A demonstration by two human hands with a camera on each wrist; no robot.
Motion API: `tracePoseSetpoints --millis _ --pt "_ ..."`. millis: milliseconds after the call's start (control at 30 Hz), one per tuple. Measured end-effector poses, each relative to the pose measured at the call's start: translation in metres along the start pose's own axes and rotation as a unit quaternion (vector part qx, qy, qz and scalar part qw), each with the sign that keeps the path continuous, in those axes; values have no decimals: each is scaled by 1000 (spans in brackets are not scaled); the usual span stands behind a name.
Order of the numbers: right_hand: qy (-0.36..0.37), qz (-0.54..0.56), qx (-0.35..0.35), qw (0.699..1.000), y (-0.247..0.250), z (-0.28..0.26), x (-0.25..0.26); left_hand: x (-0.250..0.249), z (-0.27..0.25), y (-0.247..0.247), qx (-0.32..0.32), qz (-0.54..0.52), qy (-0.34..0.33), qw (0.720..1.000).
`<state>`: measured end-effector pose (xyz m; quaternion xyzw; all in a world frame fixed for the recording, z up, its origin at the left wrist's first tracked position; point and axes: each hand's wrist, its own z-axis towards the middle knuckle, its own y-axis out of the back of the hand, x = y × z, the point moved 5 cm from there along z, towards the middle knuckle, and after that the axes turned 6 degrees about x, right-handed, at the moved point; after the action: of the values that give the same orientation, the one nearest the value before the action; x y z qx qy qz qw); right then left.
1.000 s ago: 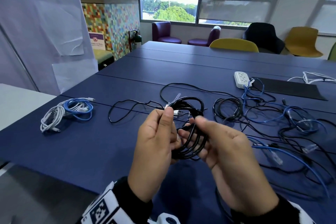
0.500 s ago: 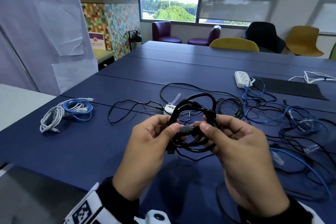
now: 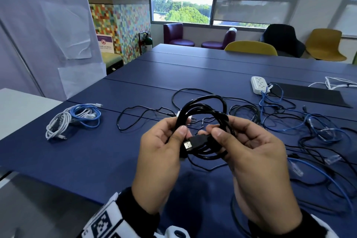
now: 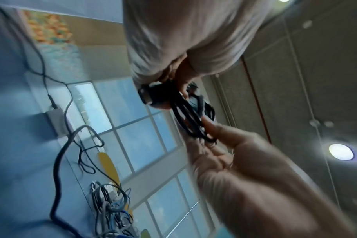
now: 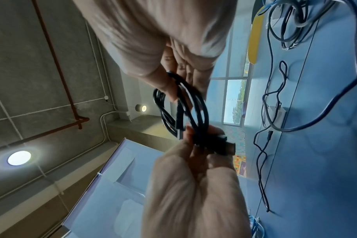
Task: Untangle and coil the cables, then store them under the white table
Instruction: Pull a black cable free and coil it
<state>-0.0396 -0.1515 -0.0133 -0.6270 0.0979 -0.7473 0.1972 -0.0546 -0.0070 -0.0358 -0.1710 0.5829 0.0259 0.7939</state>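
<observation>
A black cable coil (image 3: 204,110) hangs in the air above the blue table (image 3: 87,160), held by both hands. My left hand (image 3: 178,132) grips the coil's left side, thumb on top. My right hand (image 3: 213,131) pinches the cable's black USB plug (image 3: 194,143), which lies across the front of the loops. The left wrist view shows the coil (image 4: 190,119) between my left fingertips (image 4: 209,127) and the right hand above. In the right wrist view, the plug (image 5: 227,147) juts out of my right hand (image 5: 195,145) and the coil (image 5: 198,106) runs up to the left hand.
A coiled white and blue cable bundle (image 3: 73,120) lies at the left. A thin black cable (image 3: 135,120) sprawls behind my hands. Tangled blue and black cables (image 3: 309,131), a white power strip (image 3: 258,84) and a black mat (image 3: 309,96) fill the right. The white table (image 3: 19,106) adjoins at the left.
The coil has been turned from edge-on to face me and raised a little. The plug end has come round to the front, where my right fingers now pinch it.
</observation>
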Motion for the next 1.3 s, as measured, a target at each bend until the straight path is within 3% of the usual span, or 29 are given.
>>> tracePoseSetpoints --millis 100,300,433,533,667,800,933,1067,1200,1300 --pt "-48 39 35 997 0 3 -4 5 2 1 22 -67 61 996" --pt "-104 137 128 977 -8 3 -6 4 6 0 57 -160 111 979" --pt "-86 30 208 974 -13 3 -7 1 5 0 88 -242 165 952" --pt "-71 -56 193 977 -10 5 -13 -5 7 5 95 -268 165 944" --pt "-62 -124 155 978 -9 11 -19 -12 13 20 85 -198 124 969" --pt "-77 -208 157 962 -16 25 -22 -17 17 39 39 -10 76 996" --pt "-58 -305 178 934 -33 46 -25 -21 25 61 14 147 47 988" --pt "-95 -336 242 905 -60 65 -41 -24 36 92 -14 185 57 981" --pt "-109 -378 268 880 -80 87 -59 -24 48 139 -68 195 74 976" --pt "-107 -440 286 845 -87 105 -74 -30 56 183 -113 225 76 965"
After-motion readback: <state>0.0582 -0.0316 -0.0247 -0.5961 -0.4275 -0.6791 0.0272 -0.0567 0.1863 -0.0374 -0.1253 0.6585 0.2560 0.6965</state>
